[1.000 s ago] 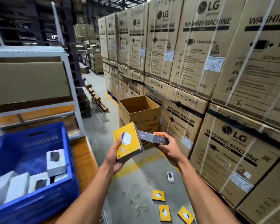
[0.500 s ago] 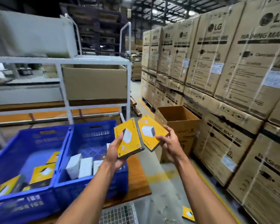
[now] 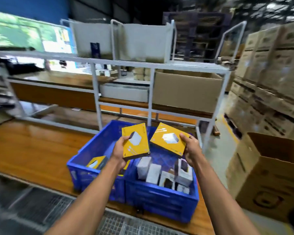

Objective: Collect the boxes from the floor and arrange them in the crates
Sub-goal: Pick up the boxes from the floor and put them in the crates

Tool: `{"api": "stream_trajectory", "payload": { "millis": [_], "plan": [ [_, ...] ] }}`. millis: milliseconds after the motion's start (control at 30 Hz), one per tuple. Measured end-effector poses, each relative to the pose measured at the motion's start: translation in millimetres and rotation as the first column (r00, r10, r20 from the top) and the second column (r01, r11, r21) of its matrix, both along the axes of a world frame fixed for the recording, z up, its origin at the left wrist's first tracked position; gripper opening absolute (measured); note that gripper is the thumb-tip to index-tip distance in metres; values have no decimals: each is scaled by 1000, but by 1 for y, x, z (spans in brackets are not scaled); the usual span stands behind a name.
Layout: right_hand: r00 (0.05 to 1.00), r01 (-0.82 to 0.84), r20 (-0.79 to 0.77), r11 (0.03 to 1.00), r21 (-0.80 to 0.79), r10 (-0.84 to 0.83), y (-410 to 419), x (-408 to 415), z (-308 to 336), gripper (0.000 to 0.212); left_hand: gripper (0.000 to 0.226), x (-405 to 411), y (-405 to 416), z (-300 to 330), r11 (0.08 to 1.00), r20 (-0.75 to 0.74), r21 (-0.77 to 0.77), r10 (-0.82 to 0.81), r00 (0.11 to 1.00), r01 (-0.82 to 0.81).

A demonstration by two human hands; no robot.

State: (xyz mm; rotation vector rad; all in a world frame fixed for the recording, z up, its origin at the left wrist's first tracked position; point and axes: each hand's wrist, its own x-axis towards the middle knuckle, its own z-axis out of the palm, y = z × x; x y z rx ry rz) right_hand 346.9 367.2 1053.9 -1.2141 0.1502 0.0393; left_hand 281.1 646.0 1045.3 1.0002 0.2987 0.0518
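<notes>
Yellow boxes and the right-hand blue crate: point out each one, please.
Yellow box in left hand (image 3: 135, 141): head view, middle of its printed face.
Yellow box in right hand (image 3: 169, 141): head view, middle of its printed face.
Right blue crate (image 3: 159, 199): head view, near wall.

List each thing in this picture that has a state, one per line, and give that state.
Left hand: grips a yellow box, held above the crates.
Right hand: grips a second yellow box.
Left yellow box: held, tilted, printed face up.
Right yellow box: held, tilted.
Left blue crate: holds yellow boxes.
Right blue crate: holds white boxes.
Cardboard carton on the floor: flaps open.
</notes>
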Motion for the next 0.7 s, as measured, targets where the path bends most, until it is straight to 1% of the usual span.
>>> {"api": "stream_trajectory", "payload": {
  "millis": [67, 133, 200, 267, 367, 433, 467, 533, 600, 667, 700],
  "plan": [
    [999, -36, -28, 999, -32, 35, 31, 20, -10, 48, 24, 6, 35, -5, 980, -38, 159, 124, 992, -116],
    [997, -66, -53, 996, -67, 63, 60, 36, -20, 55, 23, 3, 61, -9, 933, -58, 309, 214, 975, -187],
    [992, -110, -77, 988, -104, 102, 90, 50, -33, 57, 20, 3, 84, -18, 847, -67, 450, 348, 935, -284],
    [987, -150, -80, 977, -153, 139, 119, 53, -41, 51, 30, 6, 110, -31, 757, -80, 570, 438, 895, -319],
    [982, -178, -100, 961, -211, 159, 156, 39, -42, 26, 47, 17, 146, -51, 646, -131, 723, 476, 869, -245],
    [982, -176, -105, 955, -240, 154, 176, 37, -41, 17, 43, 20, 156, -45, 586, -114, 782, 471, 875, -213],
    [984, -163, -109, 948, -271, 138, 185, 37, -41, 18, 38, 24, 161, -43, 545, -101, 816, 460, 882, -191],
    [987, -139, -120, 934, -330, 105, 200, 49, -50, 25, 37, 33, 173, -39, 478, -72, 863, 442, 894, -167],
    [983, -167, -134, 909, -381, 125, 213, 68, -70, 29, 38, 45, 187, -39, 461, -88, 878, 420, 903, -129],
    [974, -215, -174, 850, -481, 148, 225, 62, -64, 20, 41, 56, 203, -43, 411, -140, 911, 381, 914, -32],
    [970, -238, -173, 795, -559, 169, 231, 56, -58, 23, 43, 60, 210, -44, 357, -184, 933, 353, 917, 49]
  ]
}}
